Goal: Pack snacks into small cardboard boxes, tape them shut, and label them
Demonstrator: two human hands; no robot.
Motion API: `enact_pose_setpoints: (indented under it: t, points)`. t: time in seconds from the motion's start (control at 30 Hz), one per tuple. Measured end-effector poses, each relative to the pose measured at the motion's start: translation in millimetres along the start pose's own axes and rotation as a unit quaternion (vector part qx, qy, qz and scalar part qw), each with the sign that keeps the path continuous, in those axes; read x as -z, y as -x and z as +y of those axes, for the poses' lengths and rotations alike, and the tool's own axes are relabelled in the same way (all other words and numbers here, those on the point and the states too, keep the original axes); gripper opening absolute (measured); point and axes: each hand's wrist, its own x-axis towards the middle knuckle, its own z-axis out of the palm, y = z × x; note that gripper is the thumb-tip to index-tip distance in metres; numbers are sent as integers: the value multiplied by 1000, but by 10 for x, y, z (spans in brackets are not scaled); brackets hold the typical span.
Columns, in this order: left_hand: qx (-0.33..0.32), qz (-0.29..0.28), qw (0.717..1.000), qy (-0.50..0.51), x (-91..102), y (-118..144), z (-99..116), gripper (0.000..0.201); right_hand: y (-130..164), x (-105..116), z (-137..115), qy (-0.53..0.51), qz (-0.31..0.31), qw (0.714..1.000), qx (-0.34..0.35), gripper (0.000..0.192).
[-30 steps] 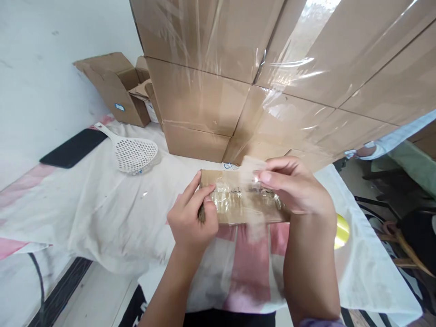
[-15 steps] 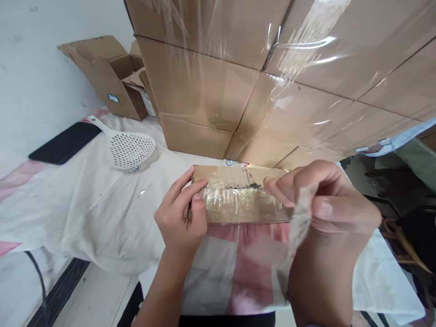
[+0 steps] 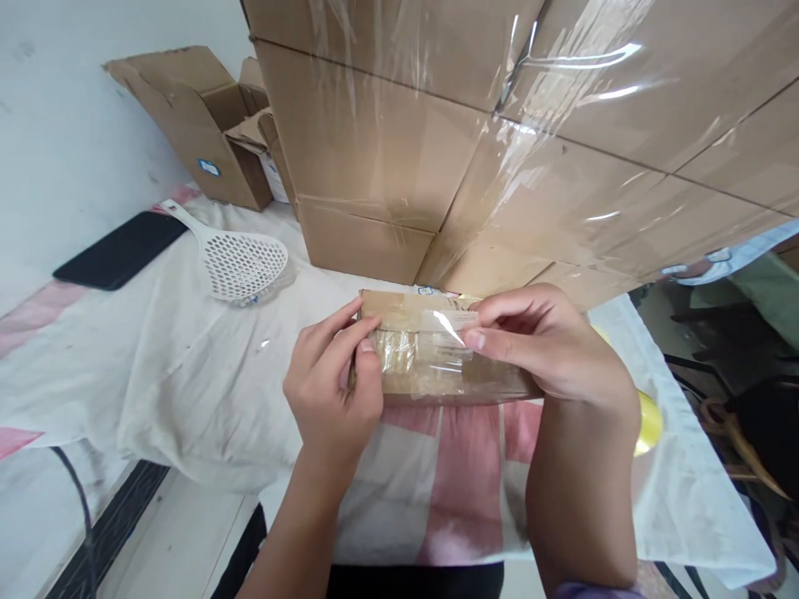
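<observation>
A small, flat cardboard box (image 3: 412, 384) lies on the cloth-covered table in front of me, with shiny clear tape across its top. My left hand (image 3: 337, 362) grips its left end, fingers on top and thumb along the near side. Between the thumb and fingers of my right hand (image 3: 530, 337) is the edge of a clear tape strip (image 3: 446, 329), held low over the middle of the box. The right hand covers much of the box's right end.
Behind the box rises a wall of large taped cartons (image 3: 380, 141). To the left lie a white perforated scoop (image 3: 243, 262) and a black flat slab (image 3: 121, 249); an open carton (image 3: 218, 158) stands beyond them. A yellow roll (image 3: 649, 423) sits partly behind my right wrist.
My right hand has moved left and the crumpled brownish strip it held is out of sight. Now it pinches clear tape on the box. My left hand keeps its grip.
</observation>
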Motion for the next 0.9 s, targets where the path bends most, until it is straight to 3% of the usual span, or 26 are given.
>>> enact_pose_setpoints:
  t: [0.5,0.6,0.7,0.8,0.9]
  points:
    - [-24,-15,1000,-6,42,-27,1,22,87,32,-79,-10,-36,999,36,27]
    - [-68,-57,996,14,141,-57,46,26,134,20,-112,-9,-46,998,32,29]
    - [-100,-146,983,48,296,-83,192,31,148,18,-126,-10,-30,999,33,27]
    - [-34,-214,972,87,466,-71,428,9,129,23,-133,-10,1,999,50,24]
    - [62,-198,972,107,607,-32,652,18,110,32,-137,-4,28,997,70,23]
